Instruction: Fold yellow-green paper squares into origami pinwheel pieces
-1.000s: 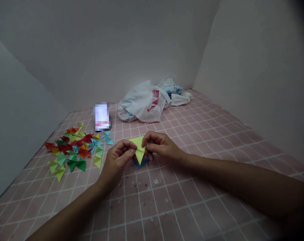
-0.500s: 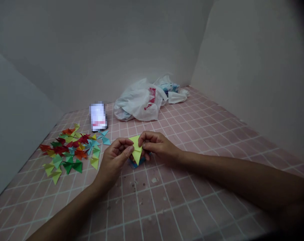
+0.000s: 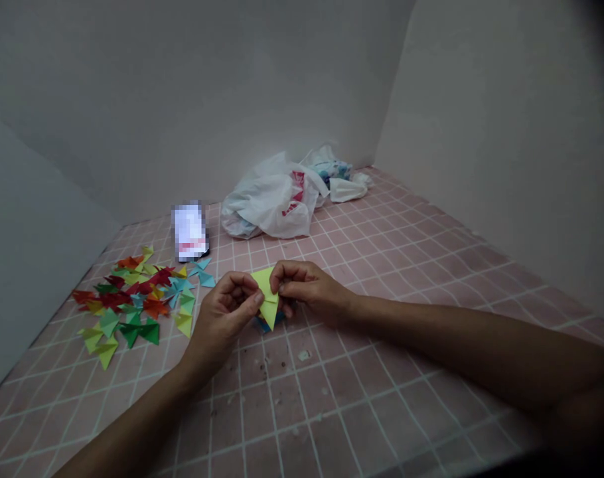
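A yellow sheet of folded paper (image 3: 269, 312) is held up between my two hands, its point facing down and a crease line across its middle. My left hand (image 3: 227, 309) pinches its left edge between thumb and fingers. On the opposite edge, my right hand (image 3: 309, 292) grips it with thumb and bent forefinger. Behind and below the paper, a blue item (image 3: 272, 322) lies on the surface, mostly hidden. To the left spreads a pile of folded paper butterflies (image 3: 140, 332) in green, red, orange, yellow and light blue.
A lit phone (image 3: 191, 232), its screen blurred, is beyond the pile. Near the back wall lies a white plastic bag (image 3: 269, 199) with red print, beside a blue-and-white packet (image 3: 336, 169). Small scraps (image 3: 304, 356) dot the pink tiled surface (image 3: 406, 425).
The whole view has shifted slightly, so things sit a little further left. My hands keep hold of the yellow paper, with the right fingers slightly closer in on it.
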The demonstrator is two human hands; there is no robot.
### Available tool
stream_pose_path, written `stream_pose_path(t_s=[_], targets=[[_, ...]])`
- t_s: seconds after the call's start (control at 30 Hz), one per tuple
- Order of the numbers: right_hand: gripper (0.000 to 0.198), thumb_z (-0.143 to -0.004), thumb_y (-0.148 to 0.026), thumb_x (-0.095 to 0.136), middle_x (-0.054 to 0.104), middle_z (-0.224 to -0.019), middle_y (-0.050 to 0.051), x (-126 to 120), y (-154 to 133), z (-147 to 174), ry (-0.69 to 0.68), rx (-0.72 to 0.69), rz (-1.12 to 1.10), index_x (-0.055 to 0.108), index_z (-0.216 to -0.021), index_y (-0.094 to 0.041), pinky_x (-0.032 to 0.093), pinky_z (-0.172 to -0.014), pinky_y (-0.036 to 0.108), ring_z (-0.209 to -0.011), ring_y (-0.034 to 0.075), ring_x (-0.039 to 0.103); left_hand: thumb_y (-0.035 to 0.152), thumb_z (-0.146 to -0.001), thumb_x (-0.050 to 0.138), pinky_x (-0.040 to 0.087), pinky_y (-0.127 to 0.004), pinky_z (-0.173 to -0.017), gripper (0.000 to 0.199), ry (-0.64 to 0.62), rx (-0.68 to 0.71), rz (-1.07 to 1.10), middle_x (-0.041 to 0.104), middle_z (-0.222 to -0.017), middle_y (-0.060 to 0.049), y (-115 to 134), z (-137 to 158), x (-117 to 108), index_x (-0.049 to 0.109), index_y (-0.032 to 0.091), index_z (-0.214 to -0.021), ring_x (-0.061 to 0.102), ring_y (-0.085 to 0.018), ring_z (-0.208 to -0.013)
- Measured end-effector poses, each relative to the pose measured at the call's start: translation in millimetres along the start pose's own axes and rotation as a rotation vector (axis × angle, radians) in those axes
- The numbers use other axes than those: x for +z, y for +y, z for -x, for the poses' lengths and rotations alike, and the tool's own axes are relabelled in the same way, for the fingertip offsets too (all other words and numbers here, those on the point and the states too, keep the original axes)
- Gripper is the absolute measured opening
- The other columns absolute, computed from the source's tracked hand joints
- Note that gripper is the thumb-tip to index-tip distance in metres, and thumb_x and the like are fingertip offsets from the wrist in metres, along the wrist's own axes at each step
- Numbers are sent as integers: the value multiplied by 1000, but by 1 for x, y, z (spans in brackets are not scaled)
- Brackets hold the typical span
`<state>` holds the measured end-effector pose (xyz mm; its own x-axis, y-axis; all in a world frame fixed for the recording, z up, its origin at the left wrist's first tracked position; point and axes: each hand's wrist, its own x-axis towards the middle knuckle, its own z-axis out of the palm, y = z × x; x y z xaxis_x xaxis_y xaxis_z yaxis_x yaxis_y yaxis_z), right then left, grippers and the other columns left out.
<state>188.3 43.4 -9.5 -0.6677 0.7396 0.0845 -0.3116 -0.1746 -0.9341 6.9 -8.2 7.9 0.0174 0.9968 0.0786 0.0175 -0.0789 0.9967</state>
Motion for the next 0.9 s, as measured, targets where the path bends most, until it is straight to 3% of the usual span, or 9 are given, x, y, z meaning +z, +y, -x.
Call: stream_pose_path(t_s=[0.13, 0.27, 0.33, 0.43, 0.57, 0.8, 0.9], targets=[[7, -85, -14, 54, 62, -59, -5, 1, -1, 0, 23, -22, 25, 57, -90, -18, 39, -48, 17, -47, 8, 56, 22, -78, 77, 47, -18, -63, 16, 22, 32, -46, 59, -76, 4, 2, 0, 0, 61, 19, -81, 56, -9, -68], [16, -99, -32, 48, 65, -66, -3, 1, 0, -1, 43, 14, -13, 56, -103, -19, 39, -42, 18, -45, 9, 57, 20, -78, 76, 48, -19, -65, 16, 67, 88, -104, 60, -76, 4, 4, -1, 1, 60, 19, -81, 57, -10, -69], [24, -100, -39, 49, 63, -64, -2, 2, 2, -1, 32, 56, -19, 58, -95, -17, 39, -39, 18, -42, 8, 55, 20, -78, 75, 48, -19, -65, 15, 70, 110, -143, 60, -75, 4, 4, 0, 1, 60, 19, -80, 57, -10, -68], [24, -95, -35, 60, 61, -58, -4, 2, 4, -1, 23, 133, -7, 57, -81, -16, 35, -36, 16, -38, 5, 49, 20, -78, 74, 47, -20, -63, 14, 65, 120, -188, 60, -73, 4, 5, 0, 3, 60, 19, -79, 57, -10, -66], [27, -90, -35, 68, 60, -54, -6, 3, 3, 1, 38, 199, -2, 56, -75, -16, 30, -32, 14, -35, 4, 47, 22, -75, 77, 48, -21, -63, 16, 60, 87, -181, 62, -73, 3, 7, 1, 5, 62, 19, -80, 59, -11, -66], [27, -93, -31, 63, 58, -51, -6, 3, -1, 0, 58, 189, 2, 55, -72, -16, 28, -31, 14, -34, 4, 46, 30, -77, 77, 50, -24, -60, 21, 14, -56, -110, 67, -71, 1, 4, -1, 1, 69, 18, -93, 62, -14, -64], [27, -94, -31, 62, 58, -52, -6, 2, 0, -1, 70, 143, 27, 55, -72, -16, 30, -33, 14, -34, 3, 46, 34, -80, 75, 48, -23, -59, 19, -34, -116, -100, 68, -69, -1, 2, -2, -1, 72, 16, -86, 60, -13, -61]])
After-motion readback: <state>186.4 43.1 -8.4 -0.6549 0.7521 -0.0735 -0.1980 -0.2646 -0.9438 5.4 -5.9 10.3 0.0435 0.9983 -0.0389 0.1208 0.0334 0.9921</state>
